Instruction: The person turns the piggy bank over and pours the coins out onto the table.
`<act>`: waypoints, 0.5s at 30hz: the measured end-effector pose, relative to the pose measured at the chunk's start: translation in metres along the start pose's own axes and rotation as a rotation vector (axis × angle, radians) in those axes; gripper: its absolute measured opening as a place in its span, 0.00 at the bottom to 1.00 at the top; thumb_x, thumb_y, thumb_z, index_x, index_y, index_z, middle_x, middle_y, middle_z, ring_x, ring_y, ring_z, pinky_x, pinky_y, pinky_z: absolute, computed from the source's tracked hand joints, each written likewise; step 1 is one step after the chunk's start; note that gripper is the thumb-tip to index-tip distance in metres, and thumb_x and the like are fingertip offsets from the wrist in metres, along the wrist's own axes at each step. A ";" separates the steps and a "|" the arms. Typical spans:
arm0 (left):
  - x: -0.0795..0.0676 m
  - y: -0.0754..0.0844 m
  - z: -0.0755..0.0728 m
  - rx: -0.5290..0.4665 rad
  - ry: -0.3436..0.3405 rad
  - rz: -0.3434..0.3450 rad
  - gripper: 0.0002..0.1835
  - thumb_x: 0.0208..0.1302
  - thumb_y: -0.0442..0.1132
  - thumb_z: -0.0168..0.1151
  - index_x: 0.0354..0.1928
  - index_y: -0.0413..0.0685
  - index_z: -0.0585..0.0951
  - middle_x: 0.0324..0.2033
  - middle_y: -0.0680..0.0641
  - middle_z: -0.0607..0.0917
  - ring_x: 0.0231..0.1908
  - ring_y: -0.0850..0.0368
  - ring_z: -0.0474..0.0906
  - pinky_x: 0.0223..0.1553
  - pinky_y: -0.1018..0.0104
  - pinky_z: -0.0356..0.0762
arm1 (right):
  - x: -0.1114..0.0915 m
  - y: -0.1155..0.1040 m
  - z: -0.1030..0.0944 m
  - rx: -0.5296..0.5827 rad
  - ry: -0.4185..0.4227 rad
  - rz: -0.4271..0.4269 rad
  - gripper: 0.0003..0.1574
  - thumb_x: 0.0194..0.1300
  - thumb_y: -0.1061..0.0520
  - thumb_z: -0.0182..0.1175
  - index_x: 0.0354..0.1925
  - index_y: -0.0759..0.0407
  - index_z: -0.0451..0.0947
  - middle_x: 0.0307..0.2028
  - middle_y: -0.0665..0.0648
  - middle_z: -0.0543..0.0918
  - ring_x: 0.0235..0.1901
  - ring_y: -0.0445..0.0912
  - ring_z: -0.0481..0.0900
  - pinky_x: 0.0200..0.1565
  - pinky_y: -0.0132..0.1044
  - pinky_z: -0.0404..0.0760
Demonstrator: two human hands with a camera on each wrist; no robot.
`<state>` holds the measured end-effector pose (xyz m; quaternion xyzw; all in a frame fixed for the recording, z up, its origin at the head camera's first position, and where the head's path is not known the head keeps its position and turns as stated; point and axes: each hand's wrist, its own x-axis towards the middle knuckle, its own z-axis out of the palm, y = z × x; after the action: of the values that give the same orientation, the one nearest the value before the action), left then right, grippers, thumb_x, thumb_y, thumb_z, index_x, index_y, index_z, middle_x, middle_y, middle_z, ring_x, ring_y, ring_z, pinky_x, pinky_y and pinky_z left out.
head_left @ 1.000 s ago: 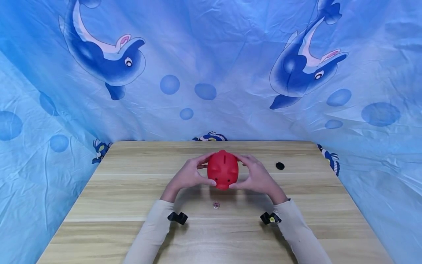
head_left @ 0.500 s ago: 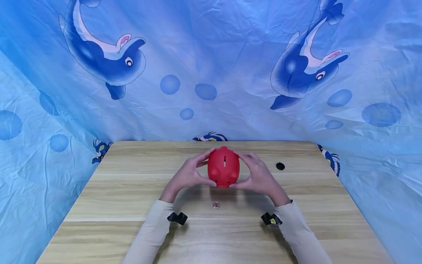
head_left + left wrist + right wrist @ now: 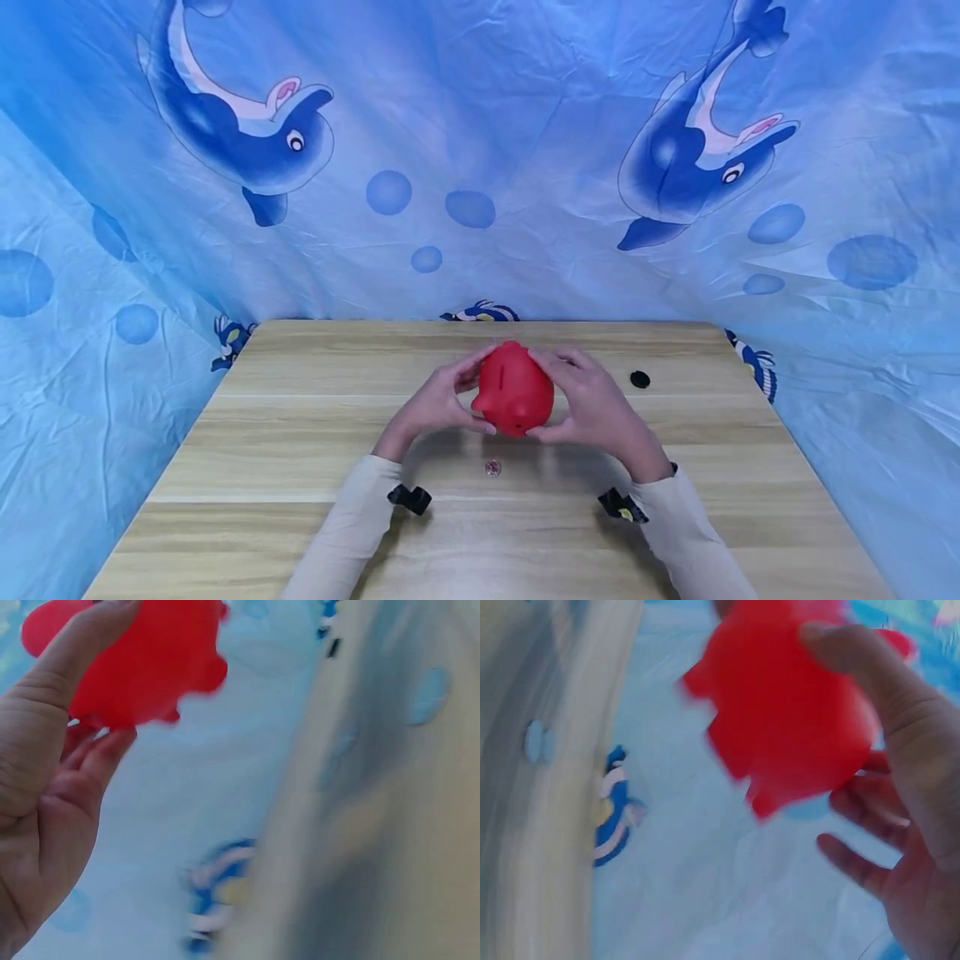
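Note:
Between both hands a red piggy bank (image 3: 517,387) is held above the table, tilted, its coin slot facing up in the head view. My left hand (image 3: 437,402) grips its left side, thumb at the face end and fingers at the far end. From the other side my right hand (image 3: 596,406) grips it the same way. In the left wrist view the piggy bank (image 3: 161,664) shows stubby feet, with the left thumb across it. The right wrist view shows it blurred, the right thumb pressed on it. Below it, a small coin-like disc (image 3: 492,468) lies on the table.
A round black cap (image 3: 640,379) lies on the wooden table (image 3: 300,467), right of the hands. A blue curtain printed with dolphins (image 3: 480,167) hangs behind the table and along its sides. Each wrist carries a small black camera.
The piggy bank first tipped, turning its slot more upward. It has since twisted, with its slot moving left and its face end right. Both hands still hold it.

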<state>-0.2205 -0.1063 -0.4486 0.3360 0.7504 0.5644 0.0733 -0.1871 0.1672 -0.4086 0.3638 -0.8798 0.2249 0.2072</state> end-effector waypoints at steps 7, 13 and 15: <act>-0.001 -0.025 0.005 -0.080 -0.081 -0.107 0.54 0.49 0.38 0.83 0.78 0.48 0.64 0.69 0.46 0.74 0.64 0.47 0.76 0.58 0.59 0.82 | -0.003 0.004 0.011 0.040 -0.165 0.189 0.62 0.37 0.34 0.82 0.68 0.55 0.74 0.56 0.56 0.80 0.56 0.51 0.77 0.43 0.49 0.88; -0.001 -0.032 0.003 -0.070 -0.074 -0.107 0.54 0.49 0.38 0.84 0.77 0.48 0.64 0.69 0.44 0.75 0.63 0.47 0.77 0.58 0.59 0.82 | -0.003 0.006 0.016 0.061 -0.167 0.188 0.63 0.39 0.32 0.81 0.69 0.54 0.73 0.56 0.58 0.80 0.55 0.54 0.78 0.42 0.50 0.88; 0.000 -0.032 0.001 -0.068 -0.065 -0.100 0.54 0.49 0.37 0.84 0.78 0.48 0.64 0.70 0.44 0.74 0.64 0.46 0.77 0.58 0.57 0.82 | -0.002 0.008 0.017 0.066 -0.151 0.180 0.63 0.40 0.33 0.81 0.70 0.54 0.73 0.57 0.58 0.80 0.55 0.54 0.78 0.43 0.51 0.88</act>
<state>-0.2337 -0.1095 -0.4775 0.3136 0.7440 0.5738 0.1372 -0.1949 0.1640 -0.4252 0.3059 -0.9142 0.2435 0.1070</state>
